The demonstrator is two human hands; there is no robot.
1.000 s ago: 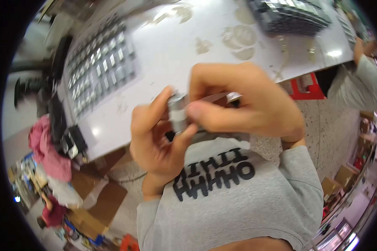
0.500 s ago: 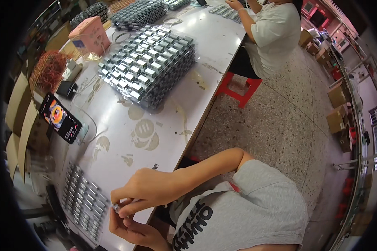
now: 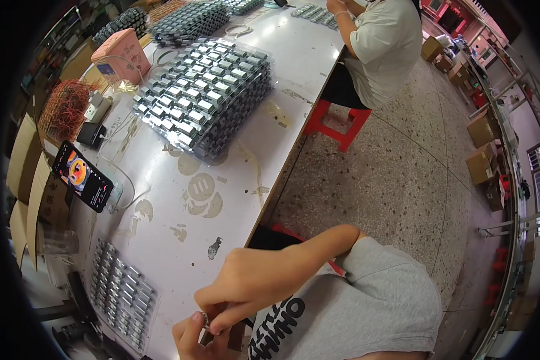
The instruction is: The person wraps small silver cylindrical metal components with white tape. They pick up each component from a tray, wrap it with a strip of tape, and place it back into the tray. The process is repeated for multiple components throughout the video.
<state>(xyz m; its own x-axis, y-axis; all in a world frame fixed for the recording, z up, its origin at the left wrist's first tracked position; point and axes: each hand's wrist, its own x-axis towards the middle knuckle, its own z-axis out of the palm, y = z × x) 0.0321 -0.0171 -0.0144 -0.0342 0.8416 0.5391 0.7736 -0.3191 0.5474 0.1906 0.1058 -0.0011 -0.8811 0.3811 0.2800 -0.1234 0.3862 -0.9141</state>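
Assembly step, by the look of it: the right hand [image 3: 252,282] and left hand [image 3: 192,336] both pinch a small metal part [image 3: 204,320] at the table [image 3: 234,180] edge. A steady, aligned grip seems needed next — the tray [image 3: 120,294] lies just left.

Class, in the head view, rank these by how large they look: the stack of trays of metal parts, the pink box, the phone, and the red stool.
1. Stack of trays of metal parts
2. Pink box, red stool and phone look alike; unranked, as distance from the camera differs.
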